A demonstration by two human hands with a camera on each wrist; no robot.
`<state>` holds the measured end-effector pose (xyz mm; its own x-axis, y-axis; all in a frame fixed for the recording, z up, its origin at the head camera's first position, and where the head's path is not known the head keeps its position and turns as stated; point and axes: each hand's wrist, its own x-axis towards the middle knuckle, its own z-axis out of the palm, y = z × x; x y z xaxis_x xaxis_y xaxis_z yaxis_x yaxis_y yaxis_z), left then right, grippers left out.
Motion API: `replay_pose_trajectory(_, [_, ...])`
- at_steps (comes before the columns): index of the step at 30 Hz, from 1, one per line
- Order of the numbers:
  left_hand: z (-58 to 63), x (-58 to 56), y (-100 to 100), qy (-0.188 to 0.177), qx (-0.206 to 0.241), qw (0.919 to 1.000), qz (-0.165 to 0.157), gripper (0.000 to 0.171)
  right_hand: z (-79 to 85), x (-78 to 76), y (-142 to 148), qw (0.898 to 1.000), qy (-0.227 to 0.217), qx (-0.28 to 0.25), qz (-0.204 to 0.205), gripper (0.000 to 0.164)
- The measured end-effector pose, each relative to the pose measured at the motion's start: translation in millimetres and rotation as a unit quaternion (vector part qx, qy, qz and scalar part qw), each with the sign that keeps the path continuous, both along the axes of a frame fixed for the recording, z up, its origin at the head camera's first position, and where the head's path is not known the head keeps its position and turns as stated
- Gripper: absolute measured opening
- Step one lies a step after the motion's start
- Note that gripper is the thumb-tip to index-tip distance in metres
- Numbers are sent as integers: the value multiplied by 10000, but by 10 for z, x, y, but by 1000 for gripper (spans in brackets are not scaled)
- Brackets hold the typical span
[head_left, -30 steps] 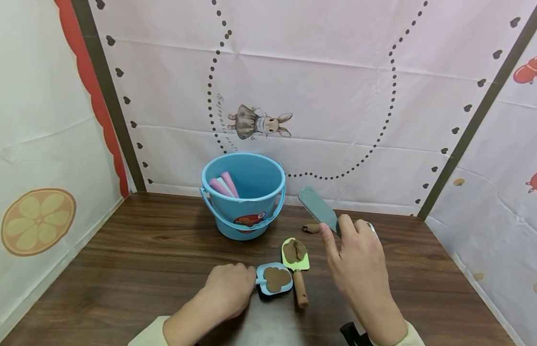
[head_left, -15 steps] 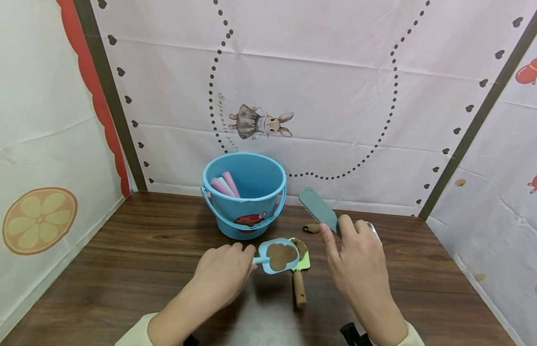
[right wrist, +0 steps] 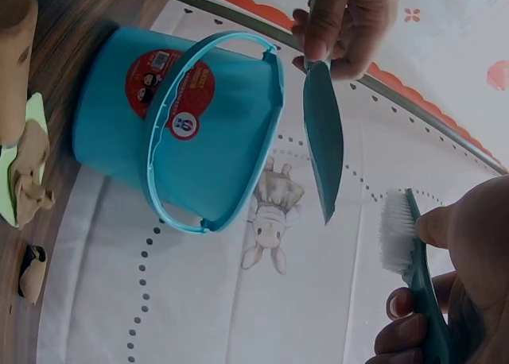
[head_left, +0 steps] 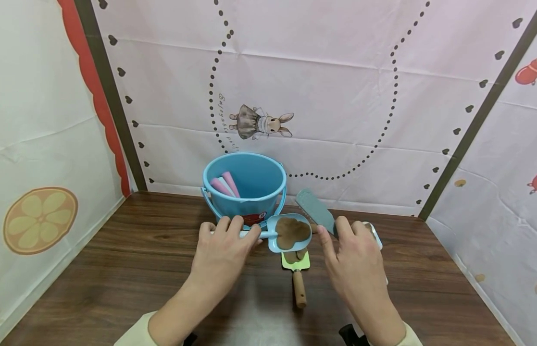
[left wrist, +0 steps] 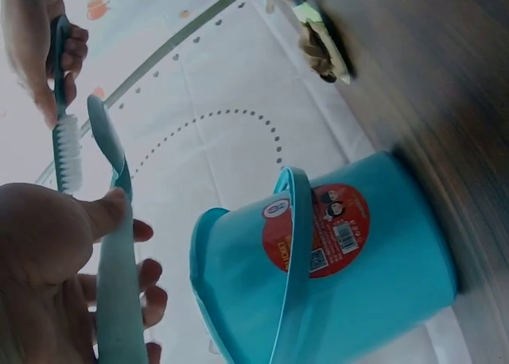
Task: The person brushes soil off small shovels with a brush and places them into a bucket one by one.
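My left hand grips the handle of a light blue toy shovel, raised above the table. A flat brown patch covers its blade. My right hand holds a teal brush by its handle, thumb along its back. White bristles show in the right wrist view, facing the shovel side; brush and shovel are apart there. Below the raised shovel lies a green trowel with a wooden handle and a brown clump on its blade, partly covered by the shovel in the head view.
A blue bucket stands at the back, its handle hanging down in front. Pink and pale blue cone-ended pieces lean inside it. A light blue and white object lies partly hidden behind my right hand. Printed cloth walls enclose the table.
My left hand has lifted the shovel off the table and moved it up and away, over the green trowel to near the brush. The right hand and brush have shifted only slightly.
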<state>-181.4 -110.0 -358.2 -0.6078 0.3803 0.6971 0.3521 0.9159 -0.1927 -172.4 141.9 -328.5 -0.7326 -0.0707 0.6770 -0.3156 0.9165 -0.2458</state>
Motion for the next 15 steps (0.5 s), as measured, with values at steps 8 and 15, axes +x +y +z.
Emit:
replay_pose_trajectory(8, [-21, -2, 25, 147, -29, 9997, 200, 29, -43, -8, -37, 9998, 149, 85, 88, 37])
replay_pose_trajectory(15, [-24, 20, 58, 369, 149, 9991, 153, 31, -73, 1, -78, 9992, 274, 184, 222, 36])
